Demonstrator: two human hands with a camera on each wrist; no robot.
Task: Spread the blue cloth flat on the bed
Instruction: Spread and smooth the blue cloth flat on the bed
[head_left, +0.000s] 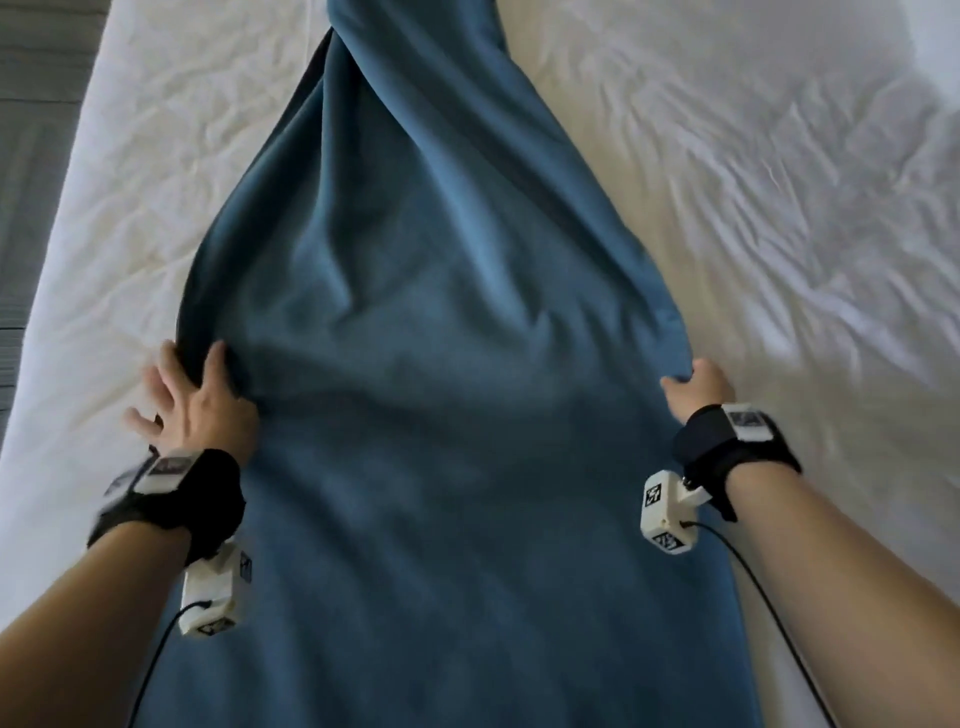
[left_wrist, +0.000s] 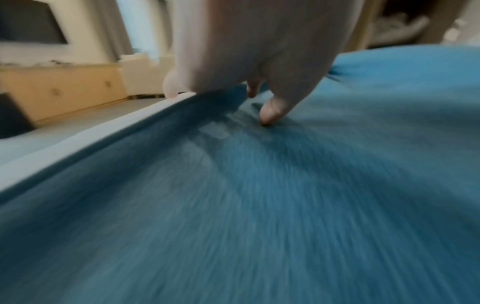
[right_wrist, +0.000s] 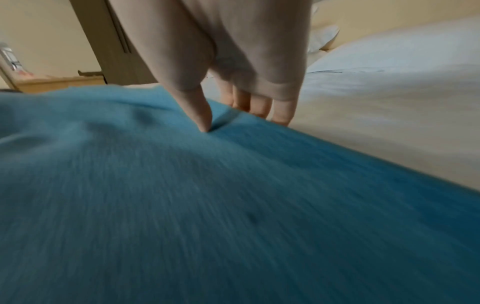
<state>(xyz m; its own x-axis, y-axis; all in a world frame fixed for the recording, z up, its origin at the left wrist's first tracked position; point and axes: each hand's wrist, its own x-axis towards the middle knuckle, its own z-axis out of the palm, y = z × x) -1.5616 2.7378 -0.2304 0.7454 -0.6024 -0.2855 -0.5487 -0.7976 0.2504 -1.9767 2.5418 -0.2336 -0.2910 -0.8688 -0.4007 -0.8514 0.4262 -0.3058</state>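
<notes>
The blue cloth (head_left: 431, 338) lies lengthwise on the white bed (head_left: 753, 208), wide near me and narrowing into a twisted fold at the far end. My left hand (head_left: 195, 395) pinches the cloth's left edge, thumb on top and fingers underneath. My right hand (head_left: 696, 384) pinches the right edge the same way. In the left wrist view the left hand's thumb (left_wrist: 272, 111) presses on the blue cloth (left_wrist: 259, 195). In the right wrist view the right hand's thumb (right_wrist: 200, 115) sits on the blue cloth (right_wrist: 182, 195), the fingers (right_wrist: 259, 107) behind its edge.
The white sheet (head_left: 130, 218) is wrinkled on both sides of the cloth. The bed's left edge (head_left: 47, 260) borders a grey floor (head_left: 26, 156). A pillow (right_wrist: 389, 53) lies at the right. A wooden cabinet (left_wrist: 57, 92) stands beyond the bed.
</notes>
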